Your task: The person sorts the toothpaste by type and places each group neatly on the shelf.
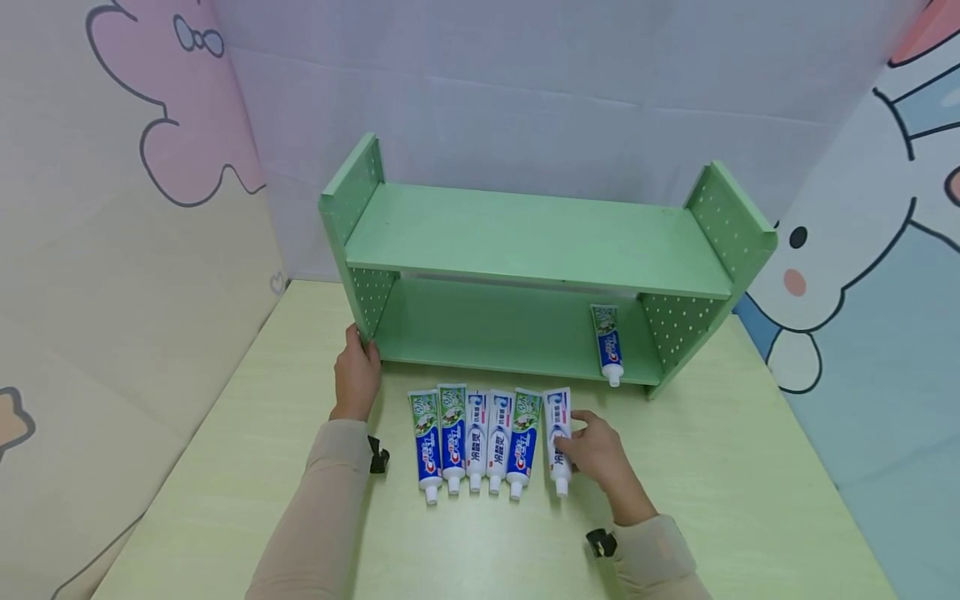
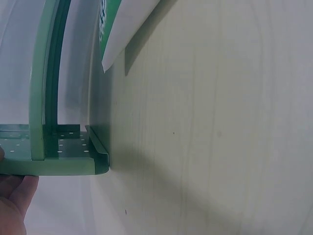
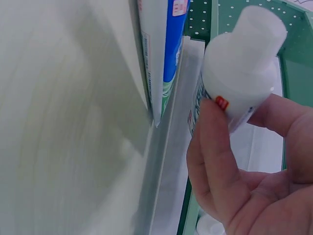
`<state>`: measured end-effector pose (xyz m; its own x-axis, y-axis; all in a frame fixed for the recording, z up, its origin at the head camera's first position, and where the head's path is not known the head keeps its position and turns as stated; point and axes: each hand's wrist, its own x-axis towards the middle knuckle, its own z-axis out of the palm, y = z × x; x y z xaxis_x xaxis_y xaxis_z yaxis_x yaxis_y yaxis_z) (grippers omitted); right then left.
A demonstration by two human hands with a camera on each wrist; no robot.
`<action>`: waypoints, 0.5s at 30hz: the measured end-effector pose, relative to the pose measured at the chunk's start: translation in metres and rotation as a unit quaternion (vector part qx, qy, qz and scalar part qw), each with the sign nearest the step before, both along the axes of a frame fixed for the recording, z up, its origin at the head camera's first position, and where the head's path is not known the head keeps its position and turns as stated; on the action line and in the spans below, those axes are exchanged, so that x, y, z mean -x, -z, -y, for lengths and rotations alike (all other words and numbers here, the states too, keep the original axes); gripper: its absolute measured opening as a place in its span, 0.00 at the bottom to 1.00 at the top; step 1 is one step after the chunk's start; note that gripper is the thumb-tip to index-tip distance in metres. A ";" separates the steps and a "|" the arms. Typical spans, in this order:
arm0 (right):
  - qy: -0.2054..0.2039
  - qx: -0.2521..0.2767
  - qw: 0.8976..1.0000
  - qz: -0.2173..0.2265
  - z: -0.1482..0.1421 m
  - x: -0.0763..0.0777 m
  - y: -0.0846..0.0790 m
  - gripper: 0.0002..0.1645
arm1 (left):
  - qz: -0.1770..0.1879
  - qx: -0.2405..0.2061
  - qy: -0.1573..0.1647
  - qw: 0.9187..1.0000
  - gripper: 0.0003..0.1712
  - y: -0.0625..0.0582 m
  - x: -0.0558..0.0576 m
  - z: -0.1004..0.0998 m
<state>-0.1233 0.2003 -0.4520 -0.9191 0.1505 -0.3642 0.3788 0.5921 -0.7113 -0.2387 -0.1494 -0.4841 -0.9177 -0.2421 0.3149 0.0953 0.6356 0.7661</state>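
Currently right hand (image 1: 600, 450) is pinching the white tube (image 1: 557, 425) at the row's right end; five tubes (image 1: 476, 442) are lying to its left on the table (image 1: 472, 550); left hand (image 1: 356, 379) is gripping the shelf (image 1: 540, 237) by its left side (image 1: 360, 196), well apart from the right; a green-blue tube (image 1: 607, 342) is resting on the lower board (image 1: 495, 325).

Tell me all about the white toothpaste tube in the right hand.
The white toothpaste tube looks like smooth plastic, with blue lettering and a red mark near its white cap. Its flat end faces the green shelf; its cap points away from it. Thumb and fingers of the right hand grip it, right of a five-tube row. I can't tell whether it touches the table.
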 end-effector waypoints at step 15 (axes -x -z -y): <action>-0.002 0.026 1.000 -0.016 0.000 -0.002 -0.017 0.37 | 0.005 0.004 0.000 1.000 0.24 0.001 0.001 0.000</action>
<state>-0.1209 0.2001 -0.4347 -0.9309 0.1283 -0.3421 0.3532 0.5558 -0.7526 -0.2396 -0.1498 -0.4853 -0.9204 -0.2399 0.3087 0.0880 0.6423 0.7614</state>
